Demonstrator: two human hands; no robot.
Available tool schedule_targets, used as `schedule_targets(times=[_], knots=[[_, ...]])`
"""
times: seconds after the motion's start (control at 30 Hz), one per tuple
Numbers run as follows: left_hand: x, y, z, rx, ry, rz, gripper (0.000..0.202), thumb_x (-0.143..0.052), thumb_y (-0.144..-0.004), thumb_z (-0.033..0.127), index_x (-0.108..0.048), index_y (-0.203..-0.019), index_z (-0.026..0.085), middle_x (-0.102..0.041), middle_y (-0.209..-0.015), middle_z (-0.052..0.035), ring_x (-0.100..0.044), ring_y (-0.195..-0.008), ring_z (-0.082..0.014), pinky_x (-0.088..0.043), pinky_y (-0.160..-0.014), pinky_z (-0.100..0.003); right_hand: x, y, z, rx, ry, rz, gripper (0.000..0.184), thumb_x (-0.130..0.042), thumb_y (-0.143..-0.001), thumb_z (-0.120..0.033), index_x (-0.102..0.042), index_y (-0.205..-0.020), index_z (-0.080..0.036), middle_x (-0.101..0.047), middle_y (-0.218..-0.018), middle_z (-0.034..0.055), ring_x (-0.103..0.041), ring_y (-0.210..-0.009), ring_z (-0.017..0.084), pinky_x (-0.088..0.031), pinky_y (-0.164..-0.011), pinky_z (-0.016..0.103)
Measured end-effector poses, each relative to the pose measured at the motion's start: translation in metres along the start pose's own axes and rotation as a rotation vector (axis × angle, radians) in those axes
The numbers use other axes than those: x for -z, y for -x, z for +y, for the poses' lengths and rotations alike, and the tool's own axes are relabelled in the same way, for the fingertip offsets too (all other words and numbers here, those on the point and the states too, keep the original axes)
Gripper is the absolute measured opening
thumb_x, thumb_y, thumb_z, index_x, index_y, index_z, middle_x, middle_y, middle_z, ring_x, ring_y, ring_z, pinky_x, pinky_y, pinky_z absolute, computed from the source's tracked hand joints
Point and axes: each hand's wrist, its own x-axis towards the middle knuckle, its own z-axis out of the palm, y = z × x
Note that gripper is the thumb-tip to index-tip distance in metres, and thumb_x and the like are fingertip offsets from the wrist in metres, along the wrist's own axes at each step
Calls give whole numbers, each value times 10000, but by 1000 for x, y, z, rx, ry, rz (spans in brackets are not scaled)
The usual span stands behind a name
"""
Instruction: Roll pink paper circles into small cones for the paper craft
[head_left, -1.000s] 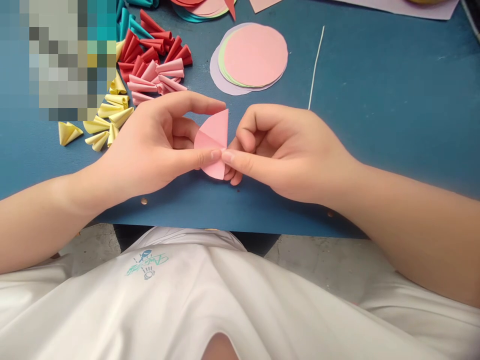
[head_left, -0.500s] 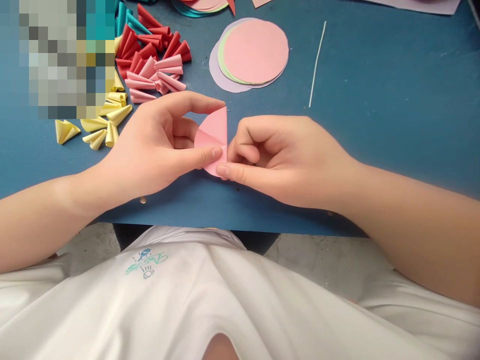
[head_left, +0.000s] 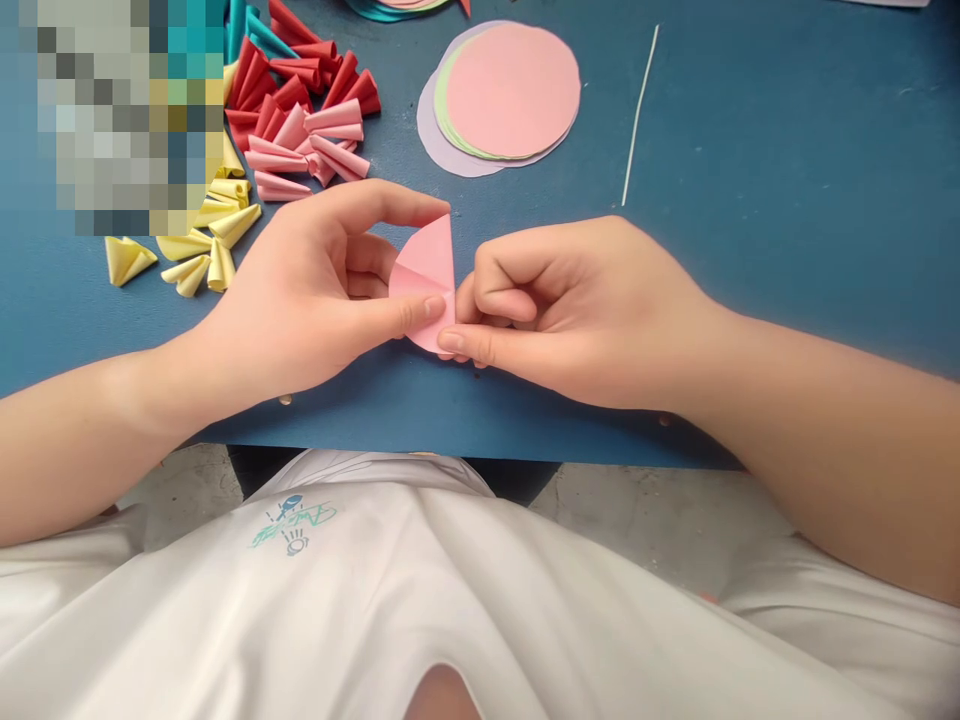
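Note:
A pink paper circle (head_left: 426, 262), folded in half with a crease across it, is held upright above the table's near edge. Its straight fold faces right and its curved edge faces left. My left hand (head_left: 315, 290) grips it, thumb on the near face and index fingertip at the top corner. The thumb of my right hand (head_left: 577, 310) presses the lower right corner against fingers mostly hidden behind the paper; its index finger is curled.
Beyond my hands lies a stack of paper circles (head_left: 516, 90), pink on top. Rolled paper cones in red (head_left: 289, 95), pink (head_left: 337, 120) and yellow (head_left: 236, 227) lie at the left. A thin white stick (head_left: 640, 115) rests on the blue table (head_left: 787, 200).
The view has shifted slightly, so the table items sit a little higher. Both hands keep their hold on the folded paper, and the right knuckles have risen slightly.

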Motion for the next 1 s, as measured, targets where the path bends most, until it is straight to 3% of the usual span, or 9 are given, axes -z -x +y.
schedule_targets(times=[0.13,0.27,0.37,0.6,0.77,0.9,1.0], knots=[[1,0,0,-5,22,-13,507,-1070,-883,350,-811,-1317,307,-866,-881,42,-914,-949,-285,-772,-875,-419,-1,-2,-3,-30,-82,3,646,-953,-954,-222,-368,-685,-270,-569,-662,-35,-697,-719,191,-490,-622,343],[3,-1,-2,-17,4,-31,524,-1083,-879,432,-810,-1314,331,-878,-900,40,-907,-892,-271,-765,-821,-411,2,-4,-3,-83,-199,-10,629,-1035,-938,-383,-452,-729,-274,-711,-754,-5,-708,-725,203,-628,-691,376],[3,-1,-4,-31,13,-24,520,-1089,-872,426,-822,-1307,326,-860,-872,36,-900,-868,-272,-751,-774,-404,3,-4,-1,-77,-181,6,628,-1053,-921,-432,-469,-753,-276,-711,-764,-8,-693,-726,202,-633,-691,378],[1,1,0,17,15,-8,554,-1092,-852,385,-812,-1324,309,-851,-880,22,-897,-917,-308,-763,-842,-458,-4,0,3,13,-84,75,585,-979,-913,-271,-410,-782,-286,-698,-785,-26,-663,-739,188,-584,-660,355],[5,-4,-1,-19,-31,41,533,-1068,-869,389,-808,-1326,298,-896,-1056,11,-891,-988,-286,-761,-906,-448,-5,1,3,0,-177,-8,517,-845,-771,-59,-391,-793,-306,-785,-809,-25,-705,-726,190,-611,-648,350],[9,-6,-7,-50,-30,19,594,-1079,-853,438,-805,-1360,296,-895,-1055,-18,-885,-1039,-331,-758,-898,-484,-1,1,3,9,-170,-27,511,-860,-768,-74,-403,-790,-302,-794,-840,-16,-700,-704,187,-630,-637,360],[9,-4,-9,-71,-31,-3,619,-1067,-871,443,-794,-1405,293,-875,-990,-25,-882,-1033,-340,-750,-882,-486,1,0,5,24,-173,8,483,-924,-879,-177,-458,-823,-289,-767,-853,-10,-707,-742,193,-623,-649,358]])
